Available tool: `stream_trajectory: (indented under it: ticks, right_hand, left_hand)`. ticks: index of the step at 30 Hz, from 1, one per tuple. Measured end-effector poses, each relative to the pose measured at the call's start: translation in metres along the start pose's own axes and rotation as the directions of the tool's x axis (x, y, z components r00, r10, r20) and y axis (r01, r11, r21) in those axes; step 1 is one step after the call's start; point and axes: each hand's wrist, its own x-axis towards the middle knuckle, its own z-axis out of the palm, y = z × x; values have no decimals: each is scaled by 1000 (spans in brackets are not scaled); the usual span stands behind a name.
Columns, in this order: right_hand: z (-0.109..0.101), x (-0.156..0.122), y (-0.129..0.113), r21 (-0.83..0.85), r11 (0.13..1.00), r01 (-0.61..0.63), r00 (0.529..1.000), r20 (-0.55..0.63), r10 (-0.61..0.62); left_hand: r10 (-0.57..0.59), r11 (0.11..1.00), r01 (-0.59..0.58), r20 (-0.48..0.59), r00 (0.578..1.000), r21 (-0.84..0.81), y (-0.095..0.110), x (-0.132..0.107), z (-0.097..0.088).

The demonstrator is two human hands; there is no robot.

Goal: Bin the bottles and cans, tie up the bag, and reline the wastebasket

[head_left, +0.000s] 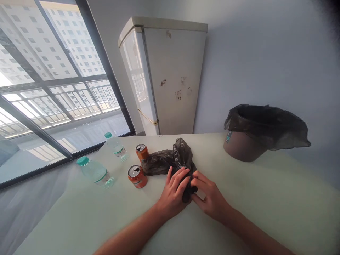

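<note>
Where the large window (53,88) fills the far left, the pale table (265,198) begins, and two clear water bottles with teal caps stand on it: the nearer water bottle (95,172) and, farther back and a little to its right, the farther water bottle (116,146). Next come two opened orange drink cans, upright. The nearer can (137,176) stands just left of the crumpled black plastic bag (170,159), and the farther can (142,152) stands at the bag's far left edge. Behind them a white refrigerator (164,78) stands against the wall.

The bag lies in a loose heap on the table at centre, with its near end bunched between both hands. The left hand (172,194) lies over that end, its fingers (178,179) curled down on top of the plastic and gripping it. The right hand (209,198) meets it from the other side, its fingertips (195,182) pinching the same bunched end, so the dark plastic shows between the two sets of fingers. Well to the right stands a brown waste bin (244,147), lined with a black bin liner (265,124) that is folded over its rim.
</note>
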Motion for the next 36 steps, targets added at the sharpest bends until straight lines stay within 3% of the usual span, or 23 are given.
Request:
stream_trajectory:
  ticks: [4,7,12,18,21,24,27,31,34,36]
  right_hand:
    - [28,-15,-6,-186,968,169,986,30,-166]
    - [30,-19,-4,-288,933,217,976,32,-217]
    - [14,-16,-1,-273,931,243,968,7,-250]
    - [-13,-19,-7,-298,867,401,887,-110,-448]
    - [-15,-19,-9,-227,897,379,906,-105,-409]
    - [-8,-14,-7,-232,916,328,940,-18,-342]
    - [0,-8,-4,-324,873,365,929,60,-366]
    - [4,-8,-2,-292,889,353,934,63,-351]
    - [6,-10,-7,-262,905,334,942,77,-325]
    - [8,-10,-12,-286,884,370,927,51,-372]
  left_hand:
    - [82,993,-89,-103,991,-75,1,-5,2]
    - [24,999,-28,-98,995,-38,-1,-7,1]
    - [-72,997,71,6,997,42,-2,-3,0]
    - [-205,977,203,32,978,57,-6,0,2]
    - [-169,986,169,28,985,-10,-7,2,0]
    - [-133,983,136,38,990,-121,-6,2,-2]
    - [-140,979,144,34,990,-141,-4,2,-1]
    - [-147,984,153,68,987,-92,-1,1,0]
    - [-138,984,140,33,990,-106,0,-1,0]
    - [-112,982,114,18,994,-150,1,-4,2]
